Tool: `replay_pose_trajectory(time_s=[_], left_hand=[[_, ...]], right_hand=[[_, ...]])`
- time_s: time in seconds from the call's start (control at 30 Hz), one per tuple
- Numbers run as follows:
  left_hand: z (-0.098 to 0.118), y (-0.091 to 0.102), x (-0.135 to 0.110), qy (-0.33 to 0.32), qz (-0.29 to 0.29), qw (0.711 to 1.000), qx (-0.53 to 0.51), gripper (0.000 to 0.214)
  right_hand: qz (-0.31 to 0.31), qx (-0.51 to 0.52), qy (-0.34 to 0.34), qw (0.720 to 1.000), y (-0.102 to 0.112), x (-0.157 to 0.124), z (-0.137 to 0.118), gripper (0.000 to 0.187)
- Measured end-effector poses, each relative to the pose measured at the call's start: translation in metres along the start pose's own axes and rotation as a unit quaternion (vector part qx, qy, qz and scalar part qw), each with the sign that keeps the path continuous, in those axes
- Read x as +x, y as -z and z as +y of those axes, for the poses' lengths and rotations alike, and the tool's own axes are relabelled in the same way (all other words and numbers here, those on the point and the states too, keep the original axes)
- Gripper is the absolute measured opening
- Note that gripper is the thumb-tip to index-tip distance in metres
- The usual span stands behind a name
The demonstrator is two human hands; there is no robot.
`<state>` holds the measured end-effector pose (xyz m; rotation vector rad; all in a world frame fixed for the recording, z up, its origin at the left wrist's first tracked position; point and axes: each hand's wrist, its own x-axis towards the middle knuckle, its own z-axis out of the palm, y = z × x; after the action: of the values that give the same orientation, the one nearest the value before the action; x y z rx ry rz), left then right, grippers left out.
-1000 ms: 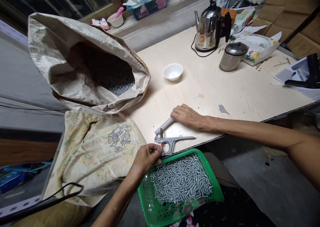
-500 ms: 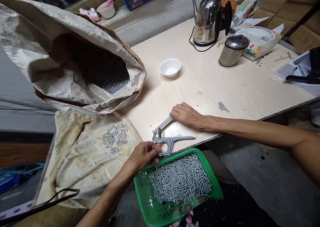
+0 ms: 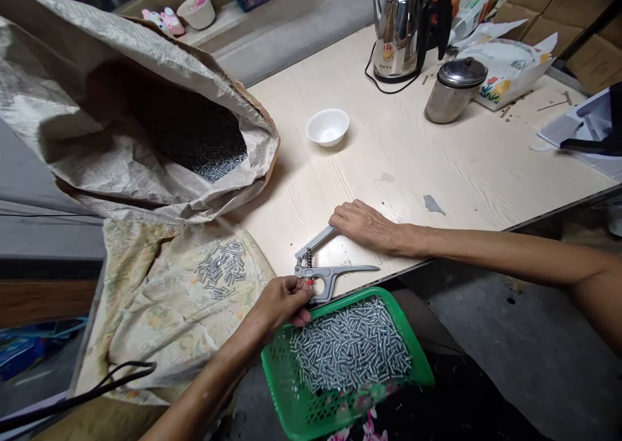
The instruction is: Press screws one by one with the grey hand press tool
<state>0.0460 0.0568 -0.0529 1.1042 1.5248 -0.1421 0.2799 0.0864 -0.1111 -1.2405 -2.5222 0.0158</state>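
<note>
Pressure on the raised handle (image 3: 315, 241) of the grey lever tool (image 3: 326, 274), held down by the table's (image 3: 437, 169) near edge and gripped by the right hand (image 3: 365, 226), could nip the left hand (image 3: 282, 300), pinched narrow beside the red collar (image 3: 310, 282); I cannot tell whether it holds anything. Whatever slips there might drop into the green basket (image 3: 278, 395) of ribbed metal pieces (image 3: 352, 347), just beside that edge. Loose metal bits (image 3: 221, 269) lie on a flowered cloth (image 3: 146, 337) over the table's left end, before a gaping sack (image 3: 121, 39). A white bowl (image 3: 327, 129) stands mid-table; a kettle (image 3: 401, 33) sits near the far edge.
</note>
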Motion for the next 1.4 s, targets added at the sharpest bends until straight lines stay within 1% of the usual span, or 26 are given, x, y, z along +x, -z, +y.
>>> replay_pose_trajectory(time_s=[0.13, 0.23, 0.27, 0.3, 0.37, 0.43, 0.5, 0.57, 0.63, 0.73, 0.83, 0.9, 0.97, 1.0, 1.03, 1.07, 1.1, 1.13, 1.17, 1.2, 1.23, 1.27, 1.3, 1.33, 1.4], left_hand=[[0.001, -0.001, -0.002, 0.014, 0.017, 1.000, -0.008, 0.031], [0.000, -0.003, -0.005, 0.012, 0.037, 0.999, -0.022, 0.031], [0.000, -0.004, -0.006, 0.012, 0.043, 0.999, -0.027, 0.031], [0.000, -0.005, -0.007, 0.011, 0.046, 0.998, -0.032, 0.031], [0.001, -0.006, -0.009, 0.012, 0.048, 0.998, -0.044, 0.030], [0.002, -0.007, -0.010, 0.015, 0.049, 0.997, -0.054, 0.028], [0.003, -0.007, -0.011, 0.019, 0.053, 0.997, -0.056, 0.027], [0.003, -0.008, -0.012, 0.021, 0.058, 0.997, -0.052, 0.028], [0.003, -0.008, -0.012, 0.019, 0.060, 0.997, -0.049, 0.030], [0.001, -0.008, -0.011, 0.004, 0.057, 0.997, -0.052, 0.034], [-0.002, -0.007, -0.009, -0.010, 0.054, 0.997, -0.058, 0.036], [-0.007, -0.007, -0.009, -0.012, 0.050, 0.997, -0.054, 0.036], [-0.013, -0.007, -0.011, -0.025, 0.053, 0.998, -0.017, 0.034], [-0.016, -0.008, -0.013, -0.050, 0.080, 0.995, 0.024, 0.033], [-0.019, -0.008, -0.015, -0.090, 0.129, 0.984, 0.079, 0.032], [-0.021, -0.009, -0.017, -0.144, 0.191, 0.960, 0.144, 0.031], [-0.022, -0.010, -0.019, -0.207, 0.256, 0.920, 0.210, 0.030], [-0.021, -0.012, -0.019, -0.273, 0.309, 0.870, 0.269, 0.031], [-0.019, -0.013, -0.018, -0.333, 0.340, 0.820, 0.318, 0.036], [-0.015, -0.014, -0.015, -0.384, 0.349, 0.777, 0.357, 0.043], [-0.011, -0.016, -0.011, -0.422, 0.342, 0.744, 0.389, 0.053], [-0.006, -0.017, -0.005, -0.450, 0.329, 0.721, 0.412, 0.061], [-0.001, -0.018, 0.000, -0.463, 0.318, 0.709, 0.426, 0.067], [0.004, -0.019, 0.006, -0.463, 0.309, 0.709, 0.433, 0.071], [0.012, -0.022, 0.015, -0.438, 0.304, 0.724, 0.438, 0.069]], right_hand=[[-0.005, 0.008, -0.001, 1.000, -0.004, 0.003, 0.002, 0.024], [-0.014, 0.034, -0.003, 0.999, 0.002, 0.001, 0.001, 0.017], [-0.017, 0.047, 0.005, 0.999, 0.006, -0.001, 0.000, 0.019], [-0.017, 0.058, 0.016, 0.998, 0.011, -0.003, -0.002, 0.030], [-0.023, 0.071, 0.033, 0.997, 0.019, -0.007, -0.006, 0.058], [-0.032, 0.068, 0.035, 0.997, 0.026, -0.011, -0.011, 0.082], [-0.042, 0.059, 0.027, 0.997, 0.029, -0.015, -0.015, 0.097], [-0.051, 0.050, 0.018, 0.997, 0.029, -0.017, -0.020, 0.104], [-0.059, 0.043, 0.006, 0.997, 0.029, -0.020, -0.024, 0.100], [-0.059, 0.046, -0.024, 0.997, 0.030, -0.023, -0.032, 0.086], [-0.050, 0.063, -0.075, 0.994, 0.031, -0.027, -0.039, 0.067], [-0.053, 0.076, -0.092, 0.991, 0.030, -0.028, -0.040, 0.055], [-0.054, 0.093, -0.089, 0.990, 0.028, -0.027, -0.040, 0.049], [-0.052, 0.101, -0.086, 0.990, 0.027, -0.025, -0.040, 0.048], [-0.050, 0.105, -0.082, 0.990, 0.026, -0.024, -0.040, 0.049], [-0.050, 0.107, -0.077, 0.990, 0.026, -0.021, -0.040, 0.049], [-0.049, 0.105, -0.072, 0.991, 0.026, -0.019, -0.040, 0.050], [-0.049, 0.098, -0.068, 0.992, 0.028, -0.015, -0.041, 0.050], [-0.047, 0.086, -0.064, 0.993, 0.031, -0.012, -0.042, 0.050], [-0.044, 0.073, -0.059, 0.995, 0.034, -0.009, -0.044, 0.050], [-0.040, 0.060, -0.052, 0.996, 0.038, -0.005, -0.046, 0.049], [-0.040, 0.050, -0.043, 0.997, 0.042, -0.002, -0.047, 0.048], [-0.045, 0.042, -0.030, 0.998, 0.045, 0.001, -0.049, 0.047], [-0.054, 0.038, -0.017, 0.998, 0.048, 0.004, -0.050, 0.047], [-0.078, 0.025, -0.005, 0.997, 0.050, 0.008, -0.051, 0.044]])
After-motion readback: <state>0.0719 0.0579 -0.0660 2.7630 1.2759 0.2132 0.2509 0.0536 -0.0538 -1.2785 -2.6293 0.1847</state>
